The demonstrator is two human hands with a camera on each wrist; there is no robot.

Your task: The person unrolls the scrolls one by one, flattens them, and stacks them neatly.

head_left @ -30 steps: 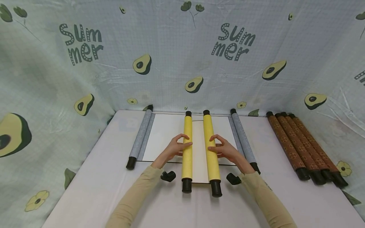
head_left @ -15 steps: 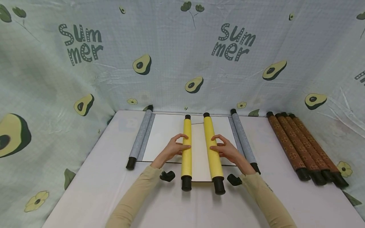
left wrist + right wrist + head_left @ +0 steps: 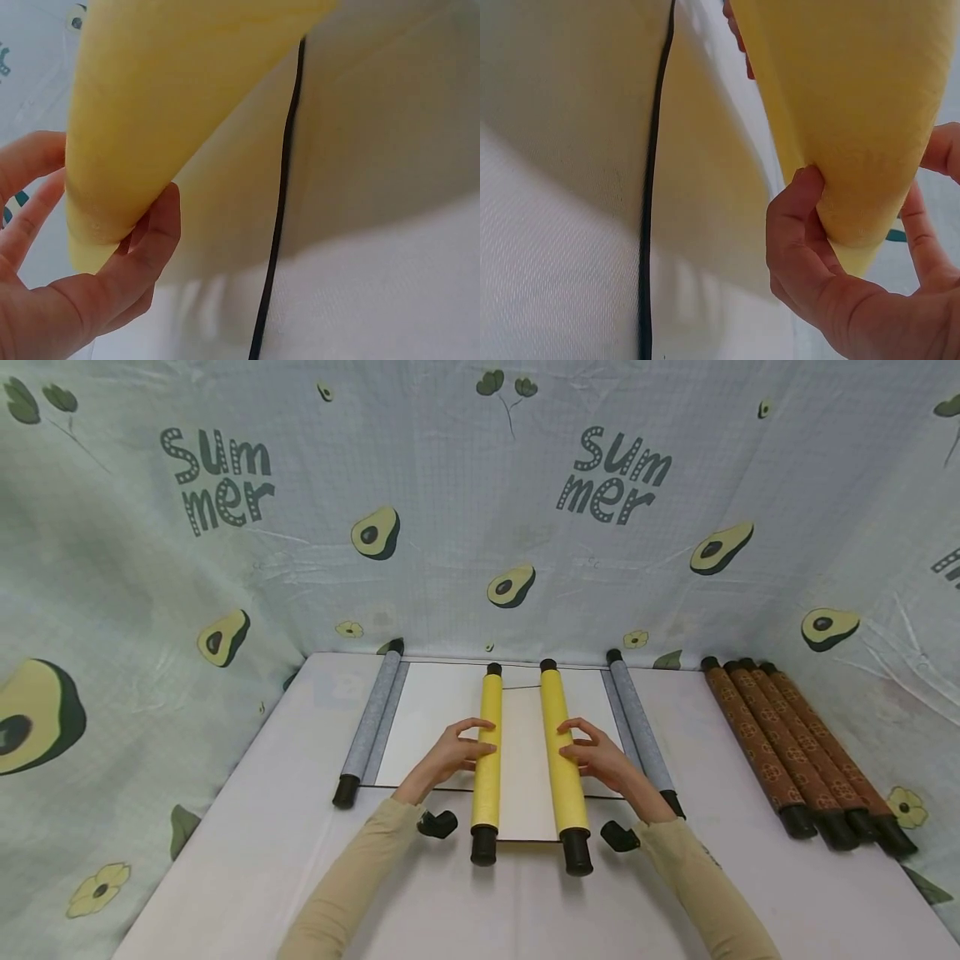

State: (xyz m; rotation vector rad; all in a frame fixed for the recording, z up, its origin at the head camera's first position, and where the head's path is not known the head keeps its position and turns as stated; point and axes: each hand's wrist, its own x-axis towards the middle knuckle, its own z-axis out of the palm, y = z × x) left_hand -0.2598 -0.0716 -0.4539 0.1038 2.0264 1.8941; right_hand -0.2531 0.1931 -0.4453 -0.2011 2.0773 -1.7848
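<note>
A yellow-backed hanging scroll [image 3: 523,777] is partly unrolled, its cream sheet showing between two yellow rolls with black end knobs. My left hand [image 3: 448,757] grips the left roll [image 3: 488,785], thumb on the near face and fingers round its outer side. On the other side, my right hand [image 3: 602,758] holds the right roll [image 3: 567,789] in the same way. Both wrist views show the fingers curled about the yellow rolls [image 3: 150,97]. Beneath lies another scroll [image 3: 427,718], opened out white between grey-blue rolls; the yellow one covers its middle.
Several brown patterned scrolls [image 3: 795,752] lie side by side on the right of the white table [image 3: 247,852]. A grey-blue roll [image 3: 371,718] lies left of my hands, another [image 3: 641,727] right. A curtain printed with avocados [image 3: 480,485] encloses the back and sides.
Both yellow rolls have moved slightly apart, the left one leftward and the right one rightward, so more cream sheet shows between them. My hands have stayed on the rolls.
</note>
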